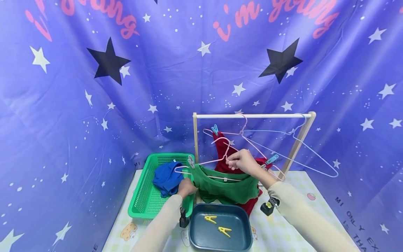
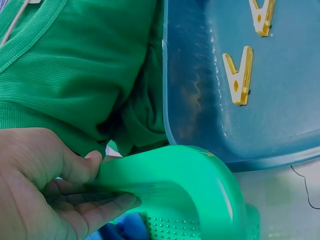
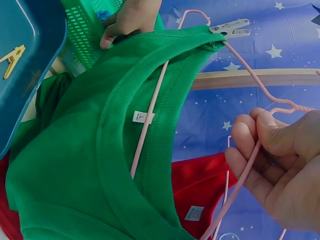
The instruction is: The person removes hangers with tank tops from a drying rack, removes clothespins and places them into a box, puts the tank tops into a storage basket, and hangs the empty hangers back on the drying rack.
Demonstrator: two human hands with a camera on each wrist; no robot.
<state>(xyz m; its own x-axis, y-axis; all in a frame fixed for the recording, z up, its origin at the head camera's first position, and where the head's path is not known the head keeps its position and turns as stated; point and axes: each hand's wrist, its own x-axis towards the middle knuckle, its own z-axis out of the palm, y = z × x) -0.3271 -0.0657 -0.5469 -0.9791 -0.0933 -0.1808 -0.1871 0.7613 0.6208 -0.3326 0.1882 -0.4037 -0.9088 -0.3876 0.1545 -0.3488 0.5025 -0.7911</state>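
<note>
Starry cloth (image 1: 176, 75) is hung behind. Head view: the green shirt (image 1: 231, 189) is hung on a pink hanger (image 1: 211, 161). Left wrist: the basket (image 2: 200, 165) is pinched by the left hand (image 2: 50, 185). Right wrist: the hanger is pinched by the right hand (image 3: 285, 165); if the clip (image 3: 231, 28) slips, the shirt may be dropped.

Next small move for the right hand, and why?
I'd probably lift the pink hanger and set its hook over the white rail, left of the hanger bearing the red garment. The right hand grips it near the hook, the green shirt is on it, the hook is off the rail, and that stretch of rail looks bare.
</note>
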